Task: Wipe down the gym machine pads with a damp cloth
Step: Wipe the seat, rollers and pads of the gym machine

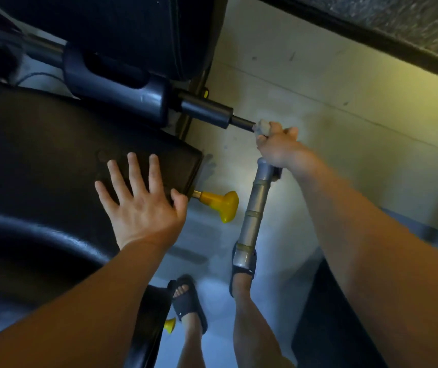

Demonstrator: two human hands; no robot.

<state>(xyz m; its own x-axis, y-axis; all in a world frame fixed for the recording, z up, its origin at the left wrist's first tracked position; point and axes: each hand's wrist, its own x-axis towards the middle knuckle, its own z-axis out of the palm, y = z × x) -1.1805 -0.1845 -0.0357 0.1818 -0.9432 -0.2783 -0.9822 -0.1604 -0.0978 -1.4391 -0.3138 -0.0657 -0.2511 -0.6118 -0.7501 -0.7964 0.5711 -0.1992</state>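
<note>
1. Left of centre in the frame, your left hand (143, 205) lies flat and spread wide on the black seat pad (53, 144), holding nothing. It looks placed there to brace you while you lean in.
2. Right of centre, your right hand (279, 147) is closed around a small pale cloth (263, 126), bunched so only a tuft shows at the knuckles. The same fist wraps the top of the grey handle bar (252, 213), so you seem to be wiping that grip, not a pad.
3. That handle bar's long axis runs steeply, from your fist down and slightly left toward the lower centre of the frame, near your sandalled feet.
4. A dark rod (241, 122) comes in from the upper left and ends touching the cloth.
5. The seat pad's near right corner sits just above the yellow knob (220, 204), which juts right from under it.
6. Across the top of the frame, the back pad (133, 27) stands untouched; I judge it and the seat are yet to be wiped.
</note>
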